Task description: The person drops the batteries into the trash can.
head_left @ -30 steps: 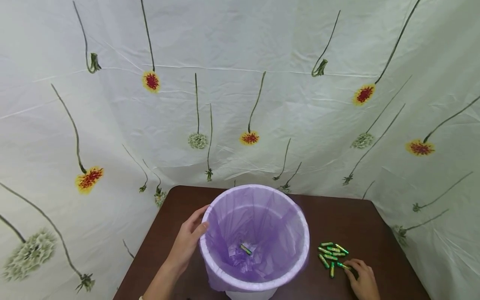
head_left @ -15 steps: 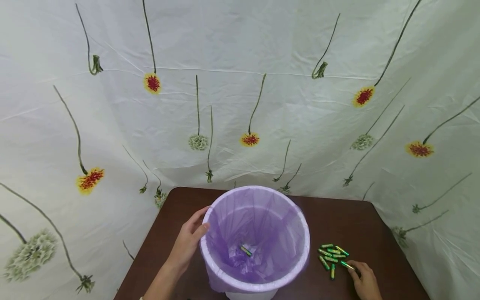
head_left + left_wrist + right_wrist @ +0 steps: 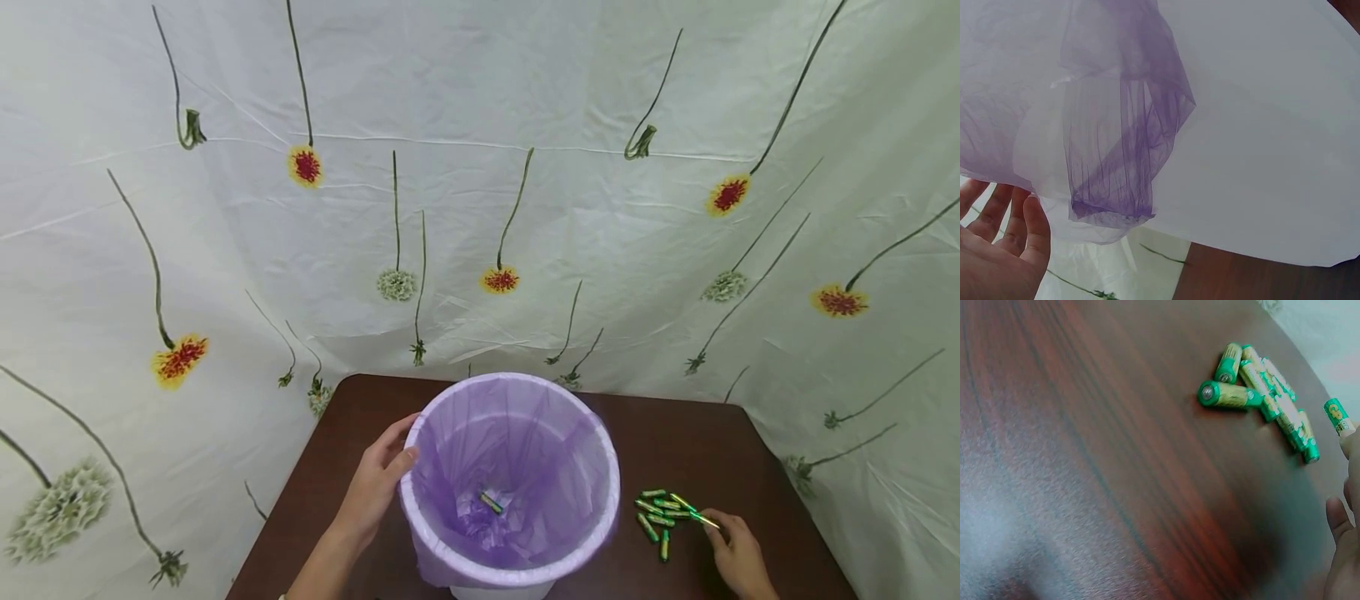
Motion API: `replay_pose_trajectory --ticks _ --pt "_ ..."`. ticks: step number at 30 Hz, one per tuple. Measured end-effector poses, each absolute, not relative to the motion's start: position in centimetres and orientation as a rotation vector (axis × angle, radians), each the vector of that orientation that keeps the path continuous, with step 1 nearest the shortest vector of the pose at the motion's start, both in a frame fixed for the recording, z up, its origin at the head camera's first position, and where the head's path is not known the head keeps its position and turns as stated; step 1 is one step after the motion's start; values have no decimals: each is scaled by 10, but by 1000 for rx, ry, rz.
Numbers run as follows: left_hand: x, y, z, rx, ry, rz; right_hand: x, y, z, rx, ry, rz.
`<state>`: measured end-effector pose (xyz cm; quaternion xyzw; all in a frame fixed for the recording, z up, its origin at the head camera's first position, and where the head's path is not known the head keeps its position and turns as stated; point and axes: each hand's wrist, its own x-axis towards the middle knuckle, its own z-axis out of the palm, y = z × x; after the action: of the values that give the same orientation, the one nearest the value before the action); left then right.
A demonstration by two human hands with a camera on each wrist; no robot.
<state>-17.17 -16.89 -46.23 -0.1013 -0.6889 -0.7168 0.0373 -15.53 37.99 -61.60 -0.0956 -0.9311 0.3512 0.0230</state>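
Our right fingers (image 3: pixel 732 522) pinch one battery (image 3: pixel 705 520) (the pile (image 3: pixel 661 520) lies just left of them); our left fingers (image 3: pixel 395 431) clasp the bin rim (image 3: pixel 510 575).

A tall bin (image 3: pixel 517 573) with a purple liner (image 3: pixel 517 450) stands mid-table, its wide mouth open from above; the raised rim bars any low path. The left hand (image 3: pixel 378 467) grips the rim's left side, blocking entry there. On the right, a loose pile of batteries (image 3: pixel 662 520) lies between the bin and the right hand (image 3: pixel 738 550), with a narrow bare strip of table (image 3: pixel 705 450) beside the bin wall. Behind the pile, bare tabletop leaves more room, up to the flowered cloth (image 3: pixel 600 208) (it also borders both sides). The held battery (image 3: pixel 705 520) sticks out toward the pile.
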Motion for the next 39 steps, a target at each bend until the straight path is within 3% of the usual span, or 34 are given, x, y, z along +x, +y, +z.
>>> replay_pose_trajectory --ticks 39 --pt "-172 -170 -466 -306 -2133 -2177 -193 336 -536 84 -2621 1017"
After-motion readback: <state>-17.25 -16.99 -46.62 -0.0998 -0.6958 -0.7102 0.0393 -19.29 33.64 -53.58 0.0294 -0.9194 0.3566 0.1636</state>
